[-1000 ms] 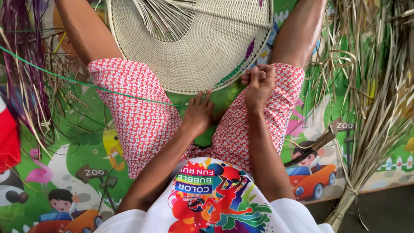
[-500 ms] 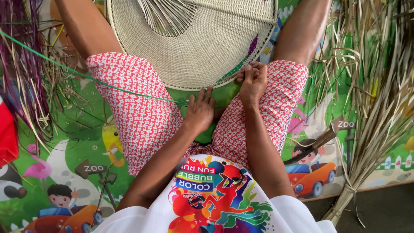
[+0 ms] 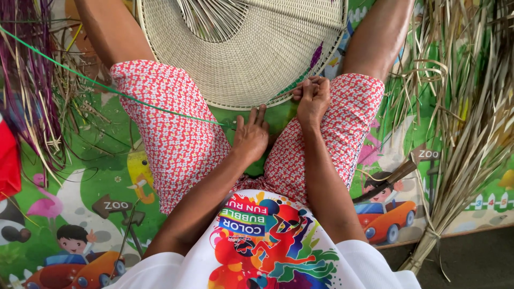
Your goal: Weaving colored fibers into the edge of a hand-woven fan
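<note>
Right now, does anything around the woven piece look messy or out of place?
Nothing looks damaged. Loose dried strips and purple strands lie scattered over the play mat on either side, and a green strand stretches across one leg. The round woven piece looks even where it shows.

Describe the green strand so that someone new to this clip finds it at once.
Start at the round woven mat between the person's knees. Just below its rim lies the left hand; the green strand runs from those fingers up-left across the left thigh. It is one taut bright line, unlike the loose purple fibres beside it.
</note>
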